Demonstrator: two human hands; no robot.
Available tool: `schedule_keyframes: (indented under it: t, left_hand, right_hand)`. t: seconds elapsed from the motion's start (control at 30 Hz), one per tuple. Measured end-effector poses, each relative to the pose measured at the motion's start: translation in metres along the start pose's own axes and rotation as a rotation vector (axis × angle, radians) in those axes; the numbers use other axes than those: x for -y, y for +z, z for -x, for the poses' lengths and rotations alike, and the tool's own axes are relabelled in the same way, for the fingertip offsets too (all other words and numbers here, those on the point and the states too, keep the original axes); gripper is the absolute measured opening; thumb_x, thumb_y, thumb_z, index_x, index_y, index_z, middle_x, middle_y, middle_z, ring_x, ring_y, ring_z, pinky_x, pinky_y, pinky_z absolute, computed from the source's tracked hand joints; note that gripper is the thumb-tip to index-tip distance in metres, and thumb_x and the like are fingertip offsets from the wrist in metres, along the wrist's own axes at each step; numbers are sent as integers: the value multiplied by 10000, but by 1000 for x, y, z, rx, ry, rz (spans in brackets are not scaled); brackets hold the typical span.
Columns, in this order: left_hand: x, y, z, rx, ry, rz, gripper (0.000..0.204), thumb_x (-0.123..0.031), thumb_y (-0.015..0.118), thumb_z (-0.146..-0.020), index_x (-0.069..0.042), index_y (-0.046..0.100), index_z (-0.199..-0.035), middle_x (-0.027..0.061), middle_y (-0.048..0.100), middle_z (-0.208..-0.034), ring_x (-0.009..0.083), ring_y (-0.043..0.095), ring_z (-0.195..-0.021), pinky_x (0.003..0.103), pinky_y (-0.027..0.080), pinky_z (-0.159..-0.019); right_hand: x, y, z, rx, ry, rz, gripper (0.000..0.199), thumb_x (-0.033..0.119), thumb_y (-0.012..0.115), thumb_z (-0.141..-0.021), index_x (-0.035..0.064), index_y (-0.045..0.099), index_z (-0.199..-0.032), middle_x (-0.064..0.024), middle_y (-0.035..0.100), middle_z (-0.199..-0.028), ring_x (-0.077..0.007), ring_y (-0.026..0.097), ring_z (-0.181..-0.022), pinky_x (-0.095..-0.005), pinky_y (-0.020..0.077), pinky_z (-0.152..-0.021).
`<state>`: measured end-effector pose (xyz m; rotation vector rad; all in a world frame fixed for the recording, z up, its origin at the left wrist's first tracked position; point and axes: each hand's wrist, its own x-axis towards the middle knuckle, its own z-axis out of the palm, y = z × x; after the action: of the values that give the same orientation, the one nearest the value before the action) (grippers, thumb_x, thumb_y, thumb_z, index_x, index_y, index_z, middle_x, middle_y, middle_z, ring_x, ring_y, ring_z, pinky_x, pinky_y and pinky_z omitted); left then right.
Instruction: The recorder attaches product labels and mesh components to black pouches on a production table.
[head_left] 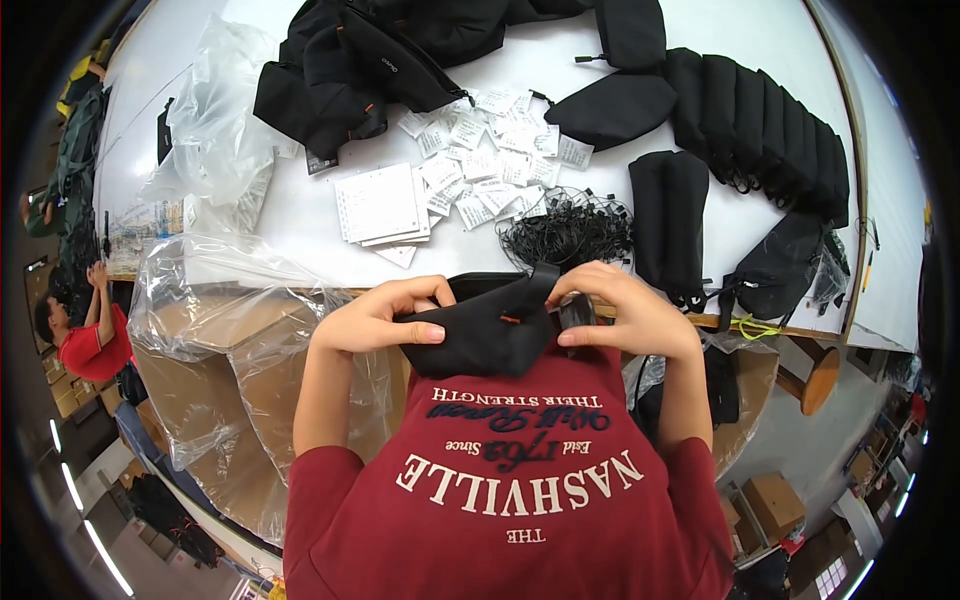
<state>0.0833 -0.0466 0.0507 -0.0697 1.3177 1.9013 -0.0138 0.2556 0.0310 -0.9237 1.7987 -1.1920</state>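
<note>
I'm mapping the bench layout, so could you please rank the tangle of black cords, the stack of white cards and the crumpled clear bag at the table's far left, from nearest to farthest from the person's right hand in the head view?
From the right hand:
1. Tangle of black cords, just beyond the hand, at the table's near edge.
2. Stack of white cards, farther left, mid-table.
3. Crumpled clear bag, far left.

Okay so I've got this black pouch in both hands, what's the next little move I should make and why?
Probably reach your right hand forward to the heap of black string loops and take one. Both hands grip the black pouch at the table's near edge, the left hand pinching its side. The loops and the white paper tags lie just beyond it, while a row of pouches lies farther right.
</note>
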Motion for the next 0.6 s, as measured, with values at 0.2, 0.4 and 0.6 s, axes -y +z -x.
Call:
schedule_keyframes:
  t: [0.2, 0.4, 0.6]
  left_hand:
    - [17, -3, -3, 72, -79, -91, 217, -167, 670, -874, -41, 495, -895, -58, 502, -705, 15, 405, -674, 190, 321, -602]
    - [15, -6, -2, -80, -36, -60, 217, -191, 661, -885, -55, 493, -860, -66, 478, -707, 12, 389, -672, 186, 315, -602]
    - [18, -2, -9, -140, -7, -183, 206, -204, 645, -896, -44, 524, -848, -63, 478, -703, 16, 391, -674, 194, 326, -591]
  right_hand:
    - [-8, 13, 5, -162, -35, 147, 321, 251, 757, -749, 47, 653, -974, -67, 630, -902, -251, 564, -936, -348, 439, -866]
    - [3, -18, 35, -263, 162, -812, 415, 89, 667, -840, 11, 495, -1209, -93, 682, -941, -120, 634, -826, -237, 476, -760]
    - [-20, -3, 26, -250, -415, -1448, 639, 651, 536, -832, 68, 509, -1092, -71, 612, -854, -171, 579, -746, -234, 385, -665]
